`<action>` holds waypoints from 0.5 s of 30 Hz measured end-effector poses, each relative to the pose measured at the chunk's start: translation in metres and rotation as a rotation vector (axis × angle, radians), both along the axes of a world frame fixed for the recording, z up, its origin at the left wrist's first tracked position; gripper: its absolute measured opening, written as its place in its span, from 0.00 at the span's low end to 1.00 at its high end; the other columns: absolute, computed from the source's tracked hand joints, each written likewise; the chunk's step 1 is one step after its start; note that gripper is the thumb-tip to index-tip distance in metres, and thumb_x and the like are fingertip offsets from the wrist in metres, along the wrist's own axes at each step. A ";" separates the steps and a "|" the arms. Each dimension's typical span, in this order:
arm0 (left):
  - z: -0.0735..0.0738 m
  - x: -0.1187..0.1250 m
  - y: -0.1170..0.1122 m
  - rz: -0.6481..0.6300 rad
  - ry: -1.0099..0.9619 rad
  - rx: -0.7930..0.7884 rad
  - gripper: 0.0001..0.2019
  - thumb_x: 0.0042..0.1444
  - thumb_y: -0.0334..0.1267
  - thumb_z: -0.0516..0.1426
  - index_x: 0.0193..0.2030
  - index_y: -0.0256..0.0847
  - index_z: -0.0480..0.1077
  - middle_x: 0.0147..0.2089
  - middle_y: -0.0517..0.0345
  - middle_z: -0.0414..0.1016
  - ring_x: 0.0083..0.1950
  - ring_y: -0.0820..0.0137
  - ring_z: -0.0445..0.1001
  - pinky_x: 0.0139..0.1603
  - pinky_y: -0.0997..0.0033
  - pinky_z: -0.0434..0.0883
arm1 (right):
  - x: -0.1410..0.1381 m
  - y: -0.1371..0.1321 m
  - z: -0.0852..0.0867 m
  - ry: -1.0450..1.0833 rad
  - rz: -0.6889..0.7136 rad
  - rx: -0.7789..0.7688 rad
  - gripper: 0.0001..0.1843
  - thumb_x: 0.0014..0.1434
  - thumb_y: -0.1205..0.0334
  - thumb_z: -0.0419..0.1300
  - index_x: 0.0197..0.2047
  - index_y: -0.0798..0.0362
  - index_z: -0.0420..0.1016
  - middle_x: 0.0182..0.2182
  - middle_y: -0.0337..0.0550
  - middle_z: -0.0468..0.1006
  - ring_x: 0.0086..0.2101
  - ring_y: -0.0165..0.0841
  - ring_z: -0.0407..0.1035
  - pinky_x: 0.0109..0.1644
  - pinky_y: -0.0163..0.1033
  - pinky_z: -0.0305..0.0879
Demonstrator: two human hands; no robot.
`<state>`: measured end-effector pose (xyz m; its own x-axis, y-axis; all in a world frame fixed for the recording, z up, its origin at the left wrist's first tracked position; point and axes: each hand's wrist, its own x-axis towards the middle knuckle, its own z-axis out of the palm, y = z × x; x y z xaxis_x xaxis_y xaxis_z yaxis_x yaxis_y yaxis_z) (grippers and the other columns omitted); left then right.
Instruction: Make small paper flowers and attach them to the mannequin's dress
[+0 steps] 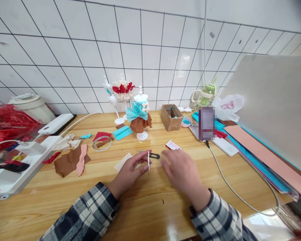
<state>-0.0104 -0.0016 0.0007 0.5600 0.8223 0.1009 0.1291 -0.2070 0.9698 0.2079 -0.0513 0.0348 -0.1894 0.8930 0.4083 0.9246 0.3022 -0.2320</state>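
Observation:
In front of me on the wooden table, my left hand (134, 170) pinches a thin white strip (148, 162) upright between its fingertips. My right hand (182, 170) is smeared by motion, to the right of the strip and apart from it; whether its fingers hold anything cannot be made out. Just beyond the strip lies a small black-handled cutting tool (154, 156), partly hidden by my left hand. A cream piece of crepe paper (122, 162) lies beside my left fingers. Beyond my right hand is a small red and white packet (173, 145).
Mini dress forms stand behind, the nearest with a blue and brown paper dress (139, 120). Right of it are a cardboard box (171, 117) and a phone (207, 124) with its cable. Paper scraps (69, 163) and a power strip (27, 167) lie left, paper sheets (261, 150) right.

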 end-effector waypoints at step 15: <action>0.011 0.101 0.028 -0.346 0.384 0.698 0.37 0.59 0.34 0.54 0.71 0.48 0.39 0.66 0.52 0.62 0.65 0.63 0.61 0.66 0.58 0.57 | -0.023 -0.027 -0.010 -0.078 0.662 0.344 0.08 0.57 0.61 0.53 0.28 0.52 0.66 0.20 0.36 0.64 0.23 0.30 0.56 0.27 0.40 0.47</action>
<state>0.0908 0.0262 0.0113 0.8660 0.4197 0.2717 0.2409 -0.8265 0.5088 0.1844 -0.0785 0.0251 -0.6827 0.4070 0.6069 0.5345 0.8444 0.0349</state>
